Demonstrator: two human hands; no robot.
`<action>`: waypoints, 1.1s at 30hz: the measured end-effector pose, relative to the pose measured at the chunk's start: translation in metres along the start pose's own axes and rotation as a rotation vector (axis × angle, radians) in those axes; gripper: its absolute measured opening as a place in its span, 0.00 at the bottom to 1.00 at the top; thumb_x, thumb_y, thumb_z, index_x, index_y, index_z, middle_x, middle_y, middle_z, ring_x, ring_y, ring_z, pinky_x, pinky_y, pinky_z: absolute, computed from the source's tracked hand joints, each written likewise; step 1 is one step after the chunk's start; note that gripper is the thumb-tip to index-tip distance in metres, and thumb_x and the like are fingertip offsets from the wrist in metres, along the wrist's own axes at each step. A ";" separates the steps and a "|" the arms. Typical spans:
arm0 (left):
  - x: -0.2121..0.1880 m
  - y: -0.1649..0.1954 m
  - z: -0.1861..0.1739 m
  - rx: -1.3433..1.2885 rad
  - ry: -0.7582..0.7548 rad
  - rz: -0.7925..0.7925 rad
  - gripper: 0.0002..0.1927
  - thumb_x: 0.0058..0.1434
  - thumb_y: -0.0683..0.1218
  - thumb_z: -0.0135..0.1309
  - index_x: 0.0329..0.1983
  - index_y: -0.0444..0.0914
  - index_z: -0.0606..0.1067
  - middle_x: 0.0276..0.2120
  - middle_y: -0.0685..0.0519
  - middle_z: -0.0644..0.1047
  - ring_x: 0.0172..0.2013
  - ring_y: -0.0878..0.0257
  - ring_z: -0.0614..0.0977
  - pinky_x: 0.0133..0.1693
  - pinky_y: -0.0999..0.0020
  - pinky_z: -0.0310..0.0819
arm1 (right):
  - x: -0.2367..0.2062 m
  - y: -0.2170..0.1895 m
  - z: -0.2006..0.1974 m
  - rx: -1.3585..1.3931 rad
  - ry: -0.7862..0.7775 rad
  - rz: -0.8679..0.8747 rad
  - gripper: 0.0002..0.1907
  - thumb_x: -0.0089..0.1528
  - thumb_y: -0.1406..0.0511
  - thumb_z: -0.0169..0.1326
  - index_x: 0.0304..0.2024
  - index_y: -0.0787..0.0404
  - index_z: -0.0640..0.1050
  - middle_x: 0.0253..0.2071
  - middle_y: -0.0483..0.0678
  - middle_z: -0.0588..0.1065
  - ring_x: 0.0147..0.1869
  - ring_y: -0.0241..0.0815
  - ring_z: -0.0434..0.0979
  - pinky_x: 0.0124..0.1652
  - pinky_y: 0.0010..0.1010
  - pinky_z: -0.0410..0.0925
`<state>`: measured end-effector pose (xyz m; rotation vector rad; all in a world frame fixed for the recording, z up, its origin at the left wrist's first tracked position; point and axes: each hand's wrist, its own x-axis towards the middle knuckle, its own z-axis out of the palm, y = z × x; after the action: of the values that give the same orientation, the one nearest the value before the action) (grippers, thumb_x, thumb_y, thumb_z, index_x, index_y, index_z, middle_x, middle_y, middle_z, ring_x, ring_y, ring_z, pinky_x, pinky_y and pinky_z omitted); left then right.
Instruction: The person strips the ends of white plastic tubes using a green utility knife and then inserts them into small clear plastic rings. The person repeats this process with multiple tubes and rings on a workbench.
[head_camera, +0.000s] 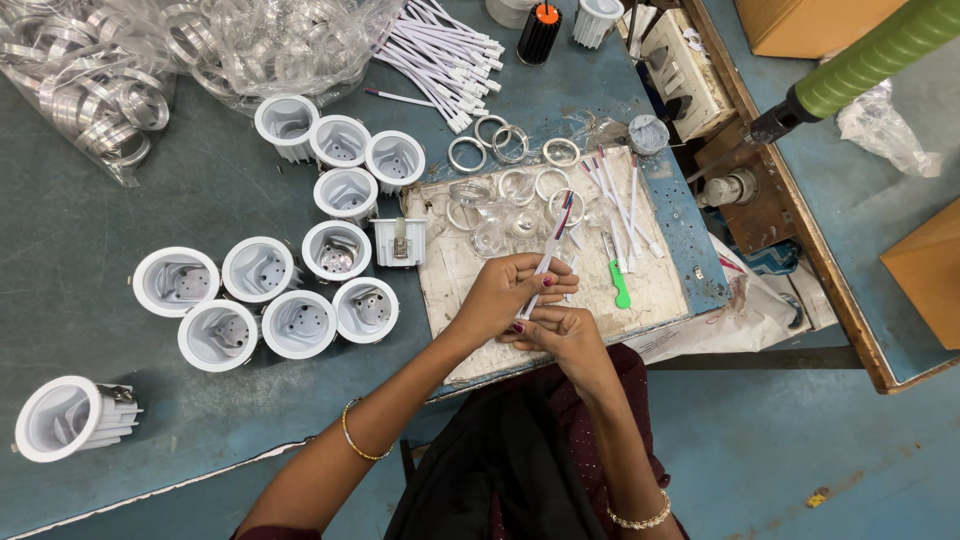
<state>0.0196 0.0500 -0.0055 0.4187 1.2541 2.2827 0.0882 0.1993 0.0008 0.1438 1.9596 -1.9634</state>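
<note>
The near end of the white cable (548, 258) is hidden between the two hands, so how it ends cannot be made out. The left hand (510, 290) pinches the cable; its red and black tips rise toward the far side. The right hand (565, 335), just nearer, closes on the lower end, over the worn board (470, 270) on the tabletop (100, 230).

Lying partly hidden: lower end of the white cable piece (545, 268), inside the left hand (505, 292) and right hand (565, 335). Running off the top edge: bags of metal rings (120, 90). Blurring together: clear lenses (500, 215).
</note>
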 end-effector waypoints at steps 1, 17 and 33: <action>0.000 0.000 0.000 -0.011 0.000 -0.006 0.14 0.71 0.38 0.45 0.54 0.23 0.73 0.47 0.36 0.81 0.51 0.53 0.84 0.55 0.61 0.82 | 0.000 0.000 0.000 0.003 0.000 -0.002 0.15 0.65 0.68 0.55 0.47 0.78 0.81 0.39 0.59 0.84 0.43 0.44 0.86 0.46 0.29 0.78; 0.000 -0.006 -0.005 -0.142 -0.038 0.025 0.27 0.70 0.45 0.50 0.65 0.21 0.65 0.59 0.32 0.75 0.61 0.46 0.78 0.60 0.56 0.76 | 0.000 0.000 0.002 -0.003 -0.021 0.012 0.15 0.65 0.68 0.54 0.47 0.76 0.81 0.40 0.58 0.84 0.45 0.44 0.87 0.48 0.29 0.78; -0.002 -0.009 -0.001 -0.127 -0.028 0.044 0.23 0.71 0.44 0.49 0.62 0.21 0.68 0.57 0.32 0.76 0.60 0.45 0.79 0.60 0.55 0.77 | 0.002 0.006 0.003 -0.001 -0.009 -0.020 0.14 0.65 0.68 0.55 0.45 0.77 0.81 0.39 0.56 0.83 0.43 0.43 0.86 0.47 0.30 0.79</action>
<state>0.0231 0.0523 -0.0139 0.4347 1.0891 2.3698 0.0883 0.1962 -0.0053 0.1158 1.9636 -1.9722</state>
